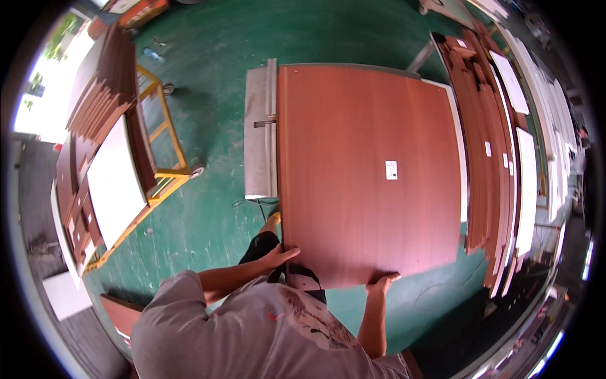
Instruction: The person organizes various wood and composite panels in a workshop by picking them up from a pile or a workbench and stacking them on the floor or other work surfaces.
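Observation:
A large reddish-brown wood panel [353, 126] lies flat in front of me, with a small white label [391, 170] on its top face. Its left edge runs along a metal rail on a grey work table [256, 161]. At the near left corner my left hand [282, 255] grips the panel, thumb on top and fingers hidden below. My right hand [381, 283] holds the near edge farther right, its fingers mostly out of sight under the board.
To the left, a yellow trolley [165, 136] carries stacked brown panels [104, 95] and a white board [118, 177]. Long brown boards [476, 151] and white boards [526, 189] are stacked on the right. Below is a green floor [208, 95].

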### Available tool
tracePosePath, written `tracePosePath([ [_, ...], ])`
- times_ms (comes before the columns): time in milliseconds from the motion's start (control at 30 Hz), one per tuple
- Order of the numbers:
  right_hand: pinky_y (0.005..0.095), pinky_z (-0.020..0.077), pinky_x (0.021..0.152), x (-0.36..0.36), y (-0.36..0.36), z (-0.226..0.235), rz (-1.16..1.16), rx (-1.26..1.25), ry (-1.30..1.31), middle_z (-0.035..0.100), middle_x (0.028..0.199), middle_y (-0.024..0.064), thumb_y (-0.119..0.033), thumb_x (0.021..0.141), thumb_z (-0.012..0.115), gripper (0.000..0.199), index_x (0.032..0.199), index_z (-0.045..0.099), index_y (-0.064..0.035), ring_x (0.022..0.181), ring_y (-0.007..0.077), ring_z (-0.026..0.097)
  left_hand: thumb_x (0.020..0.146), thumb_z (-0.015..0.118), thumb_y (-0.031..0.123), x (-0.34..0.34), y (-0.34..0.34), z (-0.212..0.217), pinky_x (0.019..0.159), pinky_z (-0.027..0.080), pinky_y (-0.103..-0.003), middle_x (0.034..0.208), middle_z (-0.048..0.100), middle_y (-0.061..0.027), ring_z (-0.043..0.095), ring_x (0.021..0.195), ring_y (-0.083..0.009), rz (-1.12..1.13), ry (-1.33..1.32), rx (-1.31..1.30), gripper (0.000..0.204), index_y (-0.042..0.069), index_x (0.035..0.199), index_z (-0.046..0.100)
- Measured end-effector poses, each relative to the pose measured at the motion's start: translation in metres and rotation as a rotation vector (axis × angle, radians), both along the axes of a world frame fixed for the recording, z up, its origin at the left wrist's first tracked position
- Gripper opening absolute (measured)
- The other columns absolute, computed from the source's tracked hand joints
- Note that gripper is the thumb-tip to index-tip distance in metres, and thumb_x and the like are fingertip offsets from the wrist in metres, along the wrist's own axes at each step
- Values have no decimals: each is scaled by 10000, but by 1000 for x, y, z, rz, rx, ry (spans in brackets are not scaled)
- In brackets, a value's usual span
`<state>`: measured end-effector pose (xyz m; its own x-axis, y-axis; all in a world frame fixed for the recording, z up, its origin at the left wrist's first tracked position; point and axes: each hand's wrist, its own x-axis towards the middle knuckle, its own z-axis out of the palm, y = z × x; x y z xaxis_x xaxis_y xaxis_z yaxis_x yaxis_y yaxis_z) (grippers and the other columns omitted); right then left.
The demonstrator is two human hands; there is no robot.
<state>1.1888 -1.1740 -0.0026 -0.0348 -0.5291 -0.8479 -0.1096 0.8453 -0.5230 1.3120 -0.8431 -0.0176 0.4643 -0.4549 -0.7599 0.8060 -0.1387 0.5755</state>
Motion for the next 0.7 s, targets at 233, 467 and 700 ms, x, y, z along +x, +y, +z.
tracePosePath([
  [233,434,361,1077,-31,-21,-62,53,-63,-112,340,1496,-28,-768,870,262,813,1475,295,-228,1327,226,379,761,745,524,-51,4,-70,980,420,-352,1302,511,-208,537,1173,-258,55,6,247,988,-34,1428,275],
  [467,401,387,1046,-62,-32,-42,349,-44,113,377,1456,74,-610,909,445,725,1428,345,-114,1279,263,414,758,783,424,-89,-9,-38,959,454,-375,1265,538,-229,547,1165,-269,177,-283,312,1008,-77,1419,210],
  [700,465,408,1000,-43,-158,4,1163,-1365,703,528,1266,219,-214,826,624,536,1283,485,29,1151,407,509,765,776,372,-82,-26,-33,901,480,-364,1138,626,-201,620,1049,-266,215,-275,343,839,-94,1331,368],
])
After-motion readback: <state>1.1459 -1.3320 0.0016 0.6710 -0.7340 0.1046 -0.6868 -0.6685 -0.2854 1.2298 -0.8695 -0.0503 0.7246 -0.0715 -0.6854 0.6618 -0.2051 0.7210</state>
